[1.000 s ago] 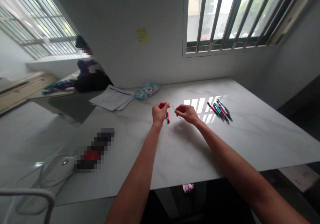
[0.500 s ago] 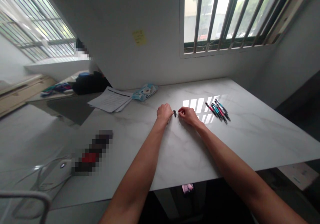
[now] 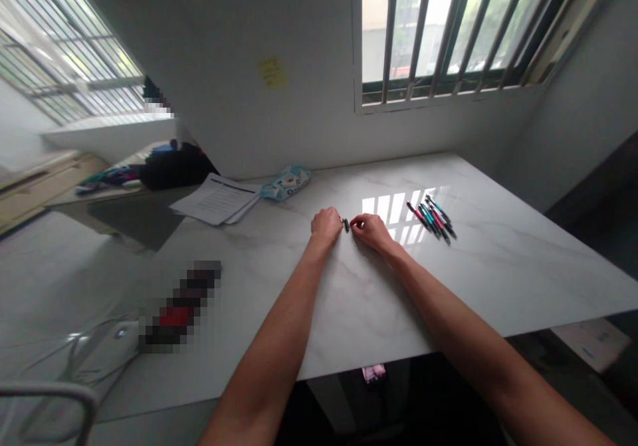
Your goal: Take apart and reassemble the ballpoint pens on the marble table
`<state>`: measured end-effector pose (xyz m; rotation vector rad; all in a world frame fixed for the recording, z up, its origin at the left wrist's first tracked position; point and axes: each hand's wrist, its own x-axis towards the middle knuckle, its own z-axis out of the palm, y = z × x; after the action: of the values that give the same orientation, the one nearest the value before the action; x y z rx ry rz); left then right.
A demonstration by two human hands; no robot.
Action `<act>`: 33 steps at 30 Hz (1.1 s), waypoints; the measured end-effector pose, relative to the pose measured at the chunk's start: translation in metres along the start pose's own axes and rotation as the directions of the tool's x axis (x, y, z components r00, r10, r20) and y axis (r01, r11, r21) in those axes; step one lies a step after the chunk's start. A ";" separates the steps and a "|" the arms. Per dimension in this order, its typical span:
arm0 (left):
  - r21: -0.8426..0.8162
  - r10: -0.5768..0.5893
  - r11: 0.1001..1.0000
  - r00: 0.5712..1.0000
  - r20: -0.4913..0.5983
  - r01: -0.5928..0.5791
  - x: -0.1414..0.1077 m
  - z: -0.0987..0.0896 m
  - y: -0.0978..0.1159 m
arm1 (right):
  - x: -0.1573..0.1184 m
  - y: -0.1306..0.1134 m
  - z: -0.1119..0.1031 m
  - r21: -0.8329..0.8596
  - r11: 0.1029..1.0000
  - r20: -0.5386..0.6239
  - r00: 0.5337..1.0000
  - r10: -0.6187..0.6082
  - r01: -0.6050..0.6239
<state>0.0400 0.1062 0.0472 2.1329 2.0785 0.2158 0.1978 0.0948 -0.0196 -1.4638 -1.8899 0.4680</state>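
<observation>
My left hand (image 3: 326, 224) is closed over the marble-patterned table, its fingertips at something small that I cannot make out. Between my two hands lies a small dark pen part (image 3: 347, 224). My right hand (image 3: 367, 228) is just to the right of it, thumb and fingers pinched together; whatever they hold is too small to name. Farther right, several pens (image 3: 432, 217) with red, teal and black bodies lie side by side on the table.
Papers (image 3: 216, 200) and a blue-white packet (image 3: 286, 183) lie at the table's back left. A pixelated dark and red item (image 3: 182, 310) and a white device with cables (image 3: 112, 349) are at the left. The table's front edge (image 3: 369, 366) crosses below my arms.
My right hand has moved slightly left, closer to the dark part and my left hand. The thin piece seen below its fingertips no longer shows. The whole view has shifted slightly.
</observation>
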 end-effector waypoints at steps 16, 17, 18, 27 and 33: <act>-0.052 0.011 0.999 1.000 -0.024 -0.013 -0.006 0.003 0.004 | -0.003 -0.004 0.001 -0.010 1.000 -0.007 1.000 -0.008 0.008; -0.085 0.012 0.996 0.999 -0.031 -0.015 -0.005 0.003 0.003 | -0.002 -0.003 0.001 0.000 1.000 -0.011 1.000 -0.009 0.009; -0.130 0.021 0.991 0.999 -0.047 -0.027 -0.005 0.002 0.002 | -0.002 -0.003 0.000 0.015 1.000 -0.020 1.000 -0.009 0.009; -0.849 -0.012 0.491 0.972 -0.233 -0.197 -0.020 -0.004 -0.010 | -0.007 -0.039 -0.011 0.542 0.819 -0.088 0.982 -0.169 0.189; -0.894 -0.025 0.329 0.944 -0.329 -0.303 -0.038 -0.004 -0.016 | -0.011 -0.050 0.001 0.676 0.725 -0.042 0.989 -0.140 0.132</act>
<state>0.0221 0.0690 0.0473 1.4840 1.1961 1.4506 0.1638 0.0696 0.0091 -0.8186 -1.5579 0.9775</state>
